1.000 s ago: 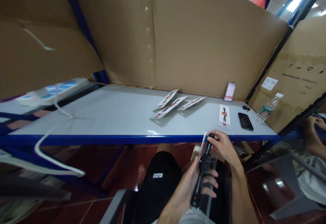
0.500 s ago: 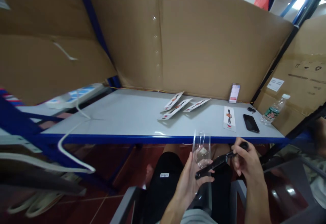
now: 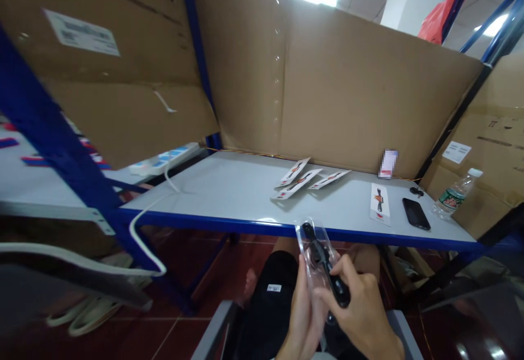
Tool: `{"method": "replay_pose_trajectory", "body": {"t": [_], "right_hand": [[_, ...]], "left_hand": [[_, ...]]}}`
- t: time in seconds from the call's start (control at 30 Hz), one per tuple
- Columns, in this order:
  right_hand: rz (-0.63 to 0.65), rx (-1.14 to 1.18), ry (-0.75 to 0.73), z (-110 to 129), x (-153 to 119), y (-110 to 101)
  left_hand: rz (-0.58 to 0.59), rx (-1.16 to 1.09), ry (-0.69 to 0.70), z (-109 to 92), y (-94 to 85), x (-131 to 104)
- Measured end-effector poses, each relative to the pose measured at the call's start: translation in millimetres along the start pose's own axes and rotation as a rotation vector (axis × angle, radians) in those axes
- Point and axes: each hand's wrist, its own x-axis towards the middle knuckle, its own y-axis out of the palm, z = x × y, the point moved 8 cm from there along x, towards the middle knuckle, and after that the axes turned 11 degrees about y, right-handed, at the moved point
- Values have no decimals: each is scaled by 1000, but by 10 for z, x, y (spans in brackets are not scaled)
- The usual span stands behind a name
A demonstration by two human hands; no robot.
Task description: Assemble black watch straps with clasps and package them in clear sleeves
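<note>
My left hand (image 3: 305, 305) is wrapped around a clear plastic blister shell (image 3: 302, 235) from its left side, just in front of the table edge. A black spokeshave (image 3: 319, 253), with a handle at each end and a wider middle, lies lengthwise along the shell. My right hand (image 3: 360, 308) grips the spokeshave's near handle between thumb and fingers. Its far handle rests within the upper part of the shell. Whether the near end sits inside the shell cannot be made out. Several printed cards (image 3: 297, 184) picturing the same kind of tool lie beyond my hands, folded or tilted.
To the right are a flat printed card (image 3: 380, 204), a black phone (image 3: 416, 213), small dark keys (image 3: 416, 191) and a water bottle (image 3: 452, 196). A blurred screen (image 3: 387, 164) leans against the cardboard wall (image 3: 347, 92). A white cable (image 3: 139, 229) hangs at the left.
The spokeshave has turned from lying crosswise over the shell to lengthwise along it. My right hand has come left, close to my left hand. The view has tilted up and turned left.
</note>
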Motion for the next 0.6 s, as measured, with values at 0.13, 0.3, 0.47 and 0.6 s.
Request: {"method": "replay_pose_trajectory", "body": {"t": [0.13, 0.3, 0.47, 0.6], "right_hand": [[55, -228, -164, 168, -108, 259], [63, -132, -247, 329, -186, 283], [-148, 31, -29, -81, 94, -108], [-341, -134, 310, -1001, 424, -585]], "left_hand": [[-94, 26, 20, -183, 28, -109], [-199, 31, 89, -354, 32, -164], [-293, 25, 100, -428, -150, -67], [-245, 66, 219, -572, -181, 25]]}}
